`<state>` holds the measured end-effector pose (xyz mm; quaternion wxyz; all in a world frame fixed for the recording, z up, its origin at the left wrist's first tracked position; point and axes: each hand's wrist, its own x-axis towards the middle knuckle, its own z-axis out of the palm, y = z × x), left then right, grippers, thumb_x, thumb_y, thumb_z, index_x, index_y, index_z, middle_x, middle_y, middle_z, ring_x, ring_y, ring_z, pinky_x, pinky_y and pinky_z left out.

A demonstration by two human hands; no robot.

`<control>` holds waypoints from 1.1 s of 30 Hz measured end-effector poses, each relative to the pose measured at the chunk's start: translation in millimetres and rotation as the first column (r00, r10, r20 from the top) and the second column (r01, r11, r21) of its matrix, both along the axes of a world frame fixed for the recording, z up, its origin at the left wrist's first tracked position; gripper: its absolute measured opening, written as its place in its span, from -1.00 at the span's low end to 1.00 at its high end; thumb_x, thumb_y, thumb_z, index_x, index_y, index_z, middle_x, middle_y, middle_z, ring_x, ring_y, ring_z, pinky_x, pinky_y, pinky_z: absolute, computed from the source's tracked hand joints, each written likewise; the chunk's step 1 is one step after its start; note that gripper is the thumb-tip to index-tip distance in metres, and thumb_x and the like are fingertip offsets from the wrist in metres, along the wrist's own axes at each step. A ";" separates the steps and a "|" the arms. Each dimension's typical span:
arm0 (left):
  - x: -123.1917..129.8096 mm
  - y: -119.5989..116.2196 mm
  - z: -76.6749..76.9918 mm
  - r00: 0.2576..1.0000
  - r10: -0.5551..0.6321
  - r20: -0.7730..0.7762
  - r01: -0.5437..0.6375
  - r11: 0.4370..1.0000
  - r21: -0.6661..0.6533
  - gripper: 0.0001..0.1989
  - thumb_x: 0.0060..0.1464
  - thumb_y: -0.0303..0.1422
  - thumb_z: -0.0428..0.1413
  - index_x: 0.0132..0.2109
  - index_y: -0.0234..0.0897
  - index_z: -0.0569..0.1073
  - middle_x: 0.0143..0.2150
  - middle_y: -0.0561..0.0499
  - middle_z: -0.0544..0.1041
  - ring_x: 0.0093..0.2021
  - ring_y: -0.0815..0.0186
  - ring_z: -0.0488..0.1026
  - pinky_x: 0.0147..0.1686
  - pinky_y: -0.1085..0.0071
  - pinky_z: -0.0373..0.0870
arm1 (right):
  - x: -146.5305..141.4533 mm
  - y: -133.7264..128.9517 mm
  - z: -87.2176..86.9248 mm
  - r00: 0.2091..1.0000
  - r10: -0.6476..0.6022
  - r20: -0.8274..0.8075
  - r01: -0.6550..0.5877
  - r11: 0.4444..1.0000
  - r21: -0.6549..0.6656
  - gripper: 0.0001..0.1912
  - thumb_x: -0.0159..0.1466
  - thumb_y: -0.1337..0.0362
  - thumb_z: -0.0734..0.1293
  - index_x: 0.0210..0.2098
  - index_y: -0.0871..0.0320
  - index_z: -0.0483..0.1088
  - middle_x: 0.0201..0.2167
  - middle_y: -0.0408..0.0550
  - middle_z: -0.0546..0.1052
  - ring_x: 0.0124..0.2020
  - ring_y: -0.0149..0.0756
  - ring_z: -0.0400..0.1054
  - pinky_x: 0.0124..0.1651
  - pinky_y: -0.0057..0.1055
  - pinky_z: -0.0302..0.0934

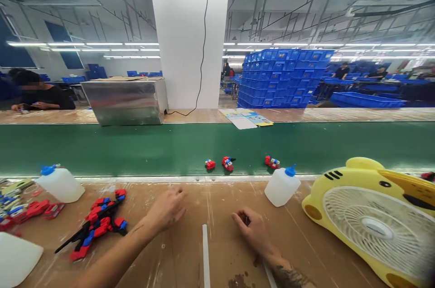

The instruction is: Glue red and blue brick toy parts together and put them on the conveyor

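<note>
Palm down above the brown tabletop, my left hand (169,208) has loosely bent fingers with gaps between them, and nothing shows in it. My right hand (252,229) is curled near the table, thumb towards the fingers around a dark hollow. Whatever may be inside it is hidden. Left of my left forearm lies a red, blue and black toy figure (99,223) with long black parts. Beyond my hands, small red toy pieces (228,164), (210,164), (272,162) rest on the green conveyor belt (170,147).
A white bottle with a blue cap (282,187) stands beyond my right hand; another bottle (63,185) is at left near loose red parts (37,208). A yellow fan (370,224) occupies the right. Across the belt are a metal box (129,102) and stacked blue crates (282,79).
</note>
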<state>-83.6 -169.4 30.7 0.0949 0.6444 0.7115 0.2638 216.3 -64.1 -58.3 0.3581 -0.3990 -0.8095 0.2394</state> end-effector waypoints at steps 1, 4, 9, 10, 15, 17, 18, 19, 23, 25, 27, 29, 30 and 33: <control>-18.3 -33.0 -2.9 0.999 0.020 -0.043 -0.023 0.999 -0.049 -0.75 -0.06 -0.40 0.20 -0.16 -0.13 0.52 -0.07 -0.06 0.52 -0.01 0.09 0.45 0.05 0.29 0.32 | -11.9 9.6 6.5 0.997 0.030 0.069 -0.033 0.999 0.034 -0.73 0.32 0.14 0.25 -0.46 0.10 0.40 -0.56 -0.13 0.44 -0.53 -0.26 0.33 -0.45 -0.37 0.24; -58.9 -110.9 -21.7 0.944 0.192 -0.270 -0.259 0.935 -0.241 -0.69 0.05 -0.39 0.05 -0.04 -0.23 0.49 0.00 -0.22 0.49 0.04 0.00 0.44 0.07 0.13 0.31 | -61.8 53.0 32.1 0.960 0.083 0.267 -0.119 0.985 0.125 -0.72 0.29 0.42 0.17 -0.12 0.14 0.46 -0.25 -0.01 0.54 -0.30 -0.23 0.41 -0.21 -0.34 0.32; -74.3 -156.6 -53.1 0.866 0.196 -0.461 -0.401 0.822 -0.405 -0.50 0.26 -0.36 -0.16 0.30 -0.35 0.26 0.22 -0.37 0.31 0.04 0.07 0.49 0.01 0.22 0.37 | -132.3 130.5 61.9 0.908 0.124 0.400 -0.196 0.970 0.146 -0.35 0.02 0.68 0.25 0.07 0.13 0.44 0.11 0.16 0.41 0.12 -0.04 0.26 0.10 -0.23 0.16; -73.1 -157.5 -54.3 0.874 0.185 -0.449 -0.380 0.837 -0.394 -0.52 0.27 -0.35 -0.16 0.27 -0.34 0.30 0.18 -0.34 0.35 0.06 0.10 0.48 0.05 0.25 0.35 | -138.6 140.0 64.5 0.894 0.138 0.426 -0.212 0.968 0.132 -0.39 0.00 0.69 0.26 -0.02 0.14 0.50 0.02 0.17 0.45 0.07 -0.04 0.29 0.07 -0.24 0.17; -72.3 -156.6 -47.2 0.854 0.268 -0.447 -0.439 0.831 -0.341 -0.57 0.27 -0.31 -0.12 0.21 -0.27 0.36 0.11 -0.29 0.41 0.05 0.09 0.48 0.02 0.26 0.37 | -136.3 141.0 68.6 0.873 0.208 0.442 -0.277 0.956 0.098 -0.64 0.08 0.61 0.33 -0.18 0.20 0.54 -0.18 0.06 0.46 -0.20 -0.21 0.43 -0.06 -0.35 0.27; -78.1 -154.8 -46.5 0.832 0.341 -0.438 -0.498 0.807 -0.317 -0.53 0.27 -0.31 -0.12 0.27 -0.28 0.30 0.15 -0.32 0.38 0.04 0.06 0.49 -0.03 0.25 0.40 | -122.2 119.1 66.9 0.894 0.211 0.395 -0.276 0.954 0.116 -0.63 0.20 0.49 0.31 0.00 0.19 0.45 -0.09 0.06 0.43 -0.15 -0.25 0.42 -0.04 -0.36 0.30; -81.9 -152.6 -47.2 0.821 0.371 -0.434 -0.519 0.803 -0.293 -0.53 0.26 -0.31 -0.12 0.27 -0.28 0.29 0.16 -0.33 0.37 0.05 0.04 0.49 -0.05 0.24 0.40 | -112.5 104.1 65.9 0.916 0.224 0.332 -0.275 0.954 0.117 -0.60 0.25 0.42 0.30 0.08 0.17 0.38 -0.06 0.05 0.41 -0.13 -0.26 0.41 -0.04 -0.36 0.32; -86.1 -149.3 -48.3 0.812 0.389 -0.435 -0.528 0.807 -0.264 -0.53 0.25 -0.31 -0.11 0.26 -0.29 0.30 0.15 -0.34 0.37 0.05 0.02 0.48 -0.05 0.23 0.40 | -101.4 87.1 65.1 0.938 0.245 0.247 -0.278 0.955 0.107 -0.56 0.28 0.37 0.29 0.15 0.16 0.31 -0.04 0.04 0.39 -0.13 -0.28 0.40 -0.06 -0.36 0.35; -95.8 -124.4 -53.9 0.813 0.323 -0.485 -0.463 0.864 -0.200 -0.63 0.22 -0.32 -0.11 0.07 -0.28 0.44 0.02 -0.27 0.44 0.02 0.02 0.46 -0.03 0.22 0.37 | -51.3 17.9 68.1 0.932 0.308 -0.192 -0.309 0.951 0.024 -0.44 0.23 0.28 0.36 0.21 0.05 0.24 -0.02 0.00 0.38 -0.14 -0.28 0.39 -0.09 -0.32 0.38; -91.3 -108.4 -55.9 0.822 0.238 -0.517 -0.401 0.887 -0.228 -0.63 0.24 -0.33 -0.18 -0.02 -0.30 0.47 -0.02 -0.26 0.44 -0.06 0.06 0.49 -0.09 0.24 0.39 | -29.0 -3.9 70.2 0.933 0.275 -0.232 -0.284 0.959 -0.006 -0.43 0.19 0.30 0.38 0.20 0.03 0.27 -0.03 0.00 0.39 -0.14 -0.27 0.38 -0.09 -0.33 0.37; -78.8 -94.0 -56.0 0.860 0.141 -0.490 -0.312 0.906 -0.286 -0.61 0.26 -0.35 -0.24 -0.08 -0.30 0.47 -0.07 -0.23 0.45 -0.15 0.11 0.50 -0.14 0.27 0.40 | -10.4 -12.5 66.9 0.941 0.240 -0.237 -0.259 0.965 -0.050 -0.48 0.16 0.30 0.39 0.12 0.07 0.35 -0.06 0.00 0.39 -0.14 -0.26 0.37 -0.11 -0.33 0.36; -59.6 -84.3 -53.4 0.917 0.048 -0.397 -0.190 0.926 -0.327 -0.61 0.25 -0.38 -0.25 -0.06 -0.24 0.46 -0.06 -0.18 0.47 -0.13 0.14 0.51 -0.09 0.28 0.39 | 4.4 -11.8 55.8 0.940 0.191 -0.283 -0.234 0.964 -0.128 -0.55 0.11 0.25 0.43 0.00 0.11 0.41 -0.12 -0.01 0.42 -0.16 -0.23 0.37 -0.12 -0.31 0.36; -48.6 -81.5 -51.0 0.939 0.002 -0.345 -0.126 0.933 -0.336 -0.62 0.24 -0.40 -0.24 -0.03 -0.19 0.45 -0.04 -0.15 0.48 -0.09 0.15 0.50 -0.05 0.29 0.38 | 10.3 -10.1 48.1 0.931 0.148 -0.335 -0.221 0.956 -0.192 -0.56 0.08 0.22 0.45 -0.05 0.12 0.42 -0.16 -0.02 0.44 -0.18 -0.22 0.38 -0.14 -0.29 0.36; -18.2 -78.5 -42.6 0.962 -0.128 -0.243 0.043 0.944 -0.327 -0.54 0.16 -0.48 -0.16 0.13 -0.10 0.40 0.06 -0.09 0.46 0.01 0.15 0.47 0.04 0.32 0.35 | 22.0 -6.6 24.5 0.809 -0.068 -0.583 -0.247 0.861 -0.444 -0.53 -0.01 0.12 0.50 -0.13 0.13 0.42 -0.32 -0.06 0.48 -0.33 -0.23 0.39 -0.29 -0.30 0.34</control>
